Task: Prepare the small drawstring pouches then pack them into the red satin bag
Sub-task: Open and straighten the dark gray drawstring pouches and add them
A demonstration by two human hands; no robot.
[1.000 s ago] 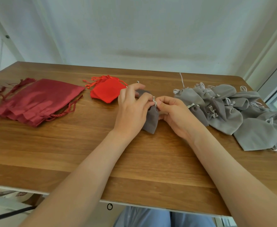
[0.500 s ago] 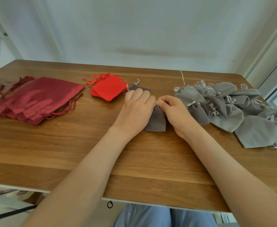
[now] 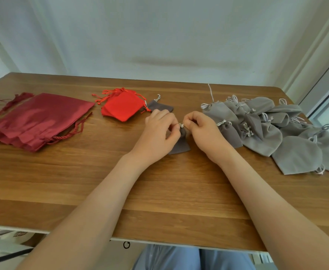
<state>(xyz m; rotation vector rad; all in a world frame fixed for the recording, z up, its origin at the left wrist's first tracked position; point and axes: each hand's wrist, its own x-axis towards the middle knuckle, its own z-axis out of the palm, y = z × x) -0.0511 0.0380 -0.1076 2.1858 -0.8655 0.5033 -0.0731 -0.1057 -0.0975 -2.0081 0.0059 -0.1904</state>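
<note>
Two bare forearms take up the lower half of the frame. The left forearm comes in from the lower left corner and the right forearm from the lower right, both uncovered all the way to the frame edge. The left hand and right hand, at mid-frame, are bare as well. At bottom centre, under the near edge of the desk, light blue trousers show as soft cloth with shallow folds, split into two legs by a darker line.
</note>
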